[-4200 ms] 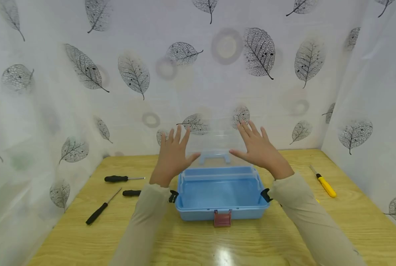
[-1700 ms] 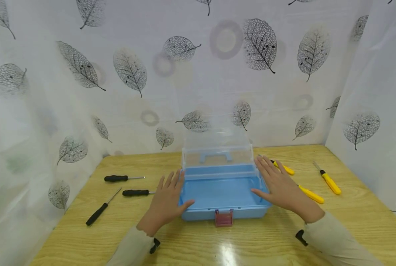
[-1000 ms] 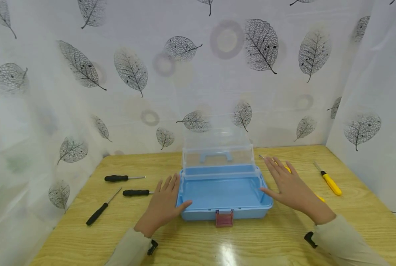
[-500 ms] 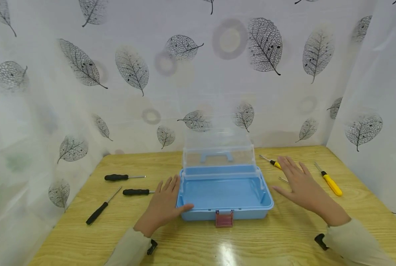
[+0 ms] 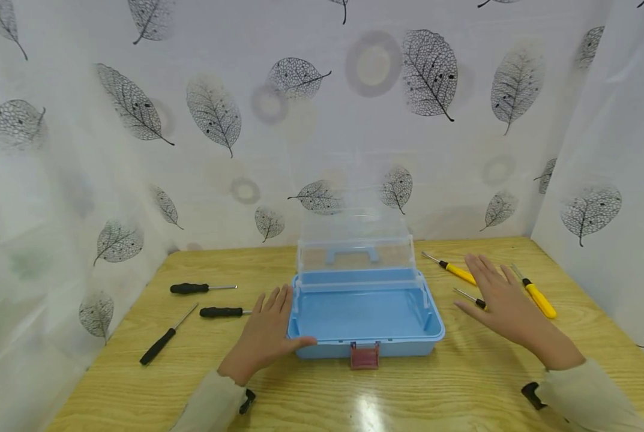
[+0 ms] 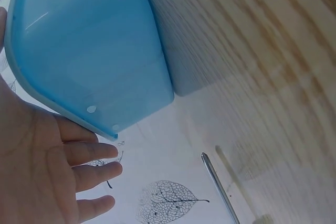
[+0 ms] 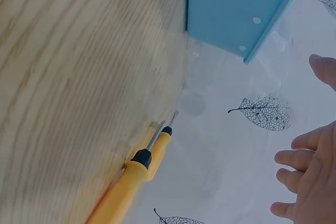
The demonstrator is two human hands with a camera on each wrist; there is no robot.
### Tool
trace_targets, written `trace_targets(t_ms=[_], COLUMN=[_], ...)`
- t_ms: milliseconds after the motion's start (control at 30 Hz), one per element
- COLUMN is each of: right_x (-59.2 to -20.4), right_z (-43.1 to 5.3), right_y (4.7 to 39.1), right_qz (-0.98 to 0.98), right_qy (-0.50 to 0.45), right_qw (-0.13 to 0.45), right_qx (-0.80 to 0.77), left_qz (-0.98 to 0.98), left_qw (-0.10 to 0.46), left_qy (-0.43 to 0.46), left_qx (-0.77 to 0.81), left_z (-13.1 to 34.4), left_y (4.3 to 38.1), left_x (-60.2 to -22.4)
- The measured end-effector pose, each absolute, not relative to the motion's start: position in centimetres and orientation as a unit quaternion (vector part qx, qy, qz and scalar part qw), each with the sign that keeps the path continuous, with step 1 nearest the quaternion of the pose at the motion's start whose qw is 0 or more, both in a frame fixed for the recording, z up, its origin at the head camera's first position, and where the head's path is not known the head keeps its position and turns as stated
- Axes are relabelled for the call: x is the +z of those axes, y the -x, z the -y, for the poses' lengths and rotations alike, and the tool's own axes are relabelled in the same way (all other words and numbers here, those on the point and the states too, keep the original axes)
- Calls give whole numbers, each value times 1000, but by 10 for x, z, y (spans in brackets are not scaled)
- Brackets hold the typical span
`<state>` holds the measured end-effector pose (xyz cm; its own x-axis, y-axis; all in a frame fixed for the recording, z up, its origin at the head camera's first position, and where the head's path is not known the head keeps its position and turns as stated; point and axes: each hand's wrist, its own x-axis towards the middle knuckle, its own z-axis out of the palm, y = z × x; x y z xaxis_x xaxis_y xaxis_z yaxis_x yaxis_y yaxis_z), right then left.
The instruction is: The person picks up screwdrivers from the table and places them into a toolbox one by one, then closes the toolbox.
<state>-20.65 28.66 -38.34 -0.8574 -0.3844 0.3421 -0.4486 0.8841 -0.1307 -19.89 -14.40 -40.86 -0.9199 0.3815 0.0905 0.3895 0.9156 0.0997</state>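
A light blue toolbox [image 5: 408, 348] stands on the table, its clear lid [image 5: 389, 258] raised at the back and its pink latch [image 5: 364, 357] hanging at the front. My left hand [image 5: 262, 339] lies along the box's left side with straight fingers, the thumb at the front left corner. In the left wrist view that hand [image 6: 42, 161] is at the rim of the box [image 6: 100, 51]. To the right, my right hand [image 5: 511, 309] hovers apart from the box, fingers extended. It partly hides a yellow screwdriver [image 5: 481, 303]; two more, one yellow screwdriver [image 5: 459, 273] and another [image 5: 540, 299], lie near it.
Left of the box lie three black screwdrivers: one at the back [image 5: 189, 288], one slanting in front [image 5: 158, 347], and one [image 5: 221, 312] whose tip is behind my left hand. A leaf-print curtain [image 5: 322, 138] surrounds the wooden table [image 5: 408, 396].
My hands came down from above the open box to its sides. The right hand then moved away to the right, uncovering yellow screwdrivers, while the left stayed at the box's left side.
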Motion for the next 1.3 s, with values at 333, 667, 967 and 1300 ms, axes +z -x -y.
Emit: trace_targets(t_ms=[333, 667, 967, 1300], right_x=[-390, -393, -397, -403], right_z=[-297, -309, -318, -335], right_y=[208, 213, 219, 227], right_qz=[956, 959, 968, 978], right_qy=[-218, -207, -181, -151], right_qw=[166, 164, 119, 12], right_qx=[106, 103, 123, 143], left_qz=[978, 977, 977, 973], left_qw=[56, 68, 73, 97], left_qy=[198, 198, 197, 207], left_qx=[-38, -28, -19, -1], left_z=[144, 144, 144, 143], left_y=[200, 199, 200, 201], left_x=[-411, -409, -409, -412])
